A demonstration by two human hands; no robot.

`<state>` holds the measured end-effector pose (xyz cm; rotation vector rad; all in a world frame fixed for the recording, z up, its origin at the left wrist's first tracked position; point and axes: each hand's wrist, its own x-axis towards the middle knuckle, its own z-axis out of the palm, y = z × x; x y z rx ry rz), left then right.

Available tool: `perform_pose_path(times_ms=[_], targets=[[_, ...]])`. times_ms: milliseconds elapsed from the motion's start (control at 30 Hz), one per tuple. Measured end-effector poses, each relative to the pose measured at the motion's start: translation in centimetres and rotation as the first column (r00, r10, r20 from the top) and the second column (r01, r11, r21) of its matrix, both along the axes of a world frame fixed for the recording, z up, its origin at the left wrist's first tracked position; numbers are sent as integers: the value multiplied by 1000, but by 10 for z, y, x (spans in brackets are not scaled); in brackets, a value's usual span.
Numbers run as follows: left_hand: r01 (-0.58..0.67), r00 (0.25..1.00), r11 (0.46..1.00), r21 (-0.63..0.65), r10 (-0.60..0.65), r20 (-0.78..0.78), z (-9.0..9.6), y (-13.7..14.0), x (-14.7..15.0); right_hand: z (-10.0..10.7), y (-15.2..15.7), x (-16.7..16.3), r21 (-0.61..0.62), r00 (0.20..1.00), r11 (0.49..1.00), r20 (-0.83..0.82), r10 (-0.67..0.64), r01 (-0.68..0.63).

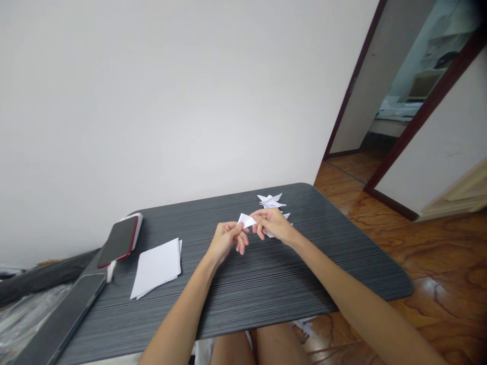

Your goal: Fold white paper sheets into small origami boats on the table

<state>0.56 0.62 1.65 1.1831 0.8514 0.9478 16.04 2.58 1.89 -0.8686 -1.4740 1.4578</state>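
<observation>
Above the middle of the dark table, a small folded piece of white paper (246, 220) is pinched between both hands. My left hand (227, 237) grips its left side between thumb and fingers. The right side is held by the fingertips of my right hand (273, 223). Just behind and partly under my right hand lie several folded white paper shapes with pointed ends (271, 201), some of them hidden by the hand.
A stack of white paper sheets (157, 267) lies on the table (266, 289) at left. Beyond it rests a dark-screened tablet with a red edge (118, 240) on something white. A long dark flat object (63, 319) is at the near left. A wall (171, 101) borders the far edge.
</observation>
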Motion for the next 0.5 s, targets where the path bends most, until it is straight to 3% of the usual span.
perform_pose_path(times_ms=[200,400,500], targets=[[19,1000,1000,-14,-19,-7,0,1,-6,3,-1,4,-43,1000,999,22,-18,19],[48,991,991,121,-32,-132,0,3,-9,3,-3,0,25,1000,1000,15,16,-16],[30,987,977,210,4,-162,0,3,-7,1,-3,-3,33,999,999,1,-36,36]])
